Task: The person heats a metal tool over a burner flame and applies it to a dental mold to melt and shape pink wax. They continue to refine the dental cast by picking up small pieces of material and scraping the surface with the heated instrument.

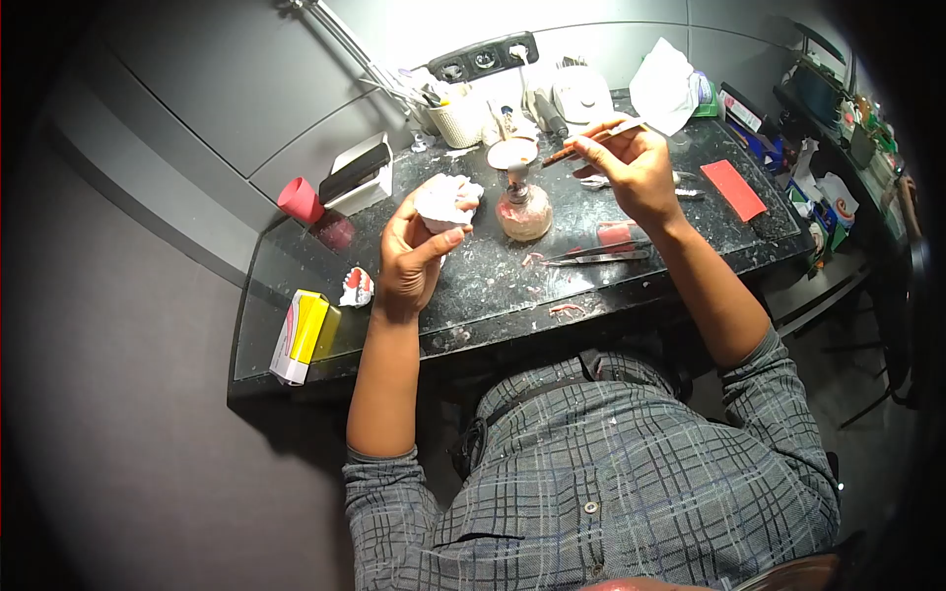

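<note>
My left hand (406,254) is closed around a white plaster dental cast (445,205), holding it up above the left half of the bench, thumb along its lower edge. Pinched in the fingers of my right hand (639,175) is a slim wax knife (562,156), its dark end pointing left toward the top of a glass spirit burner (525,217). The burner stands on the bench between both hands. Behind it lies a round pale dish (512,154). Tweezers (601,257) rest below my right hand, beside bits of pink wax (567,310).
A cast with red wax (357,287), a yellow-and-white box (304,335) and a red cup (300,200) sit on the left. A red wax sheet (734,190) lies right. Along the back stand a white tool holder (459,125) and a crumpled white bag (665,87).
</note>
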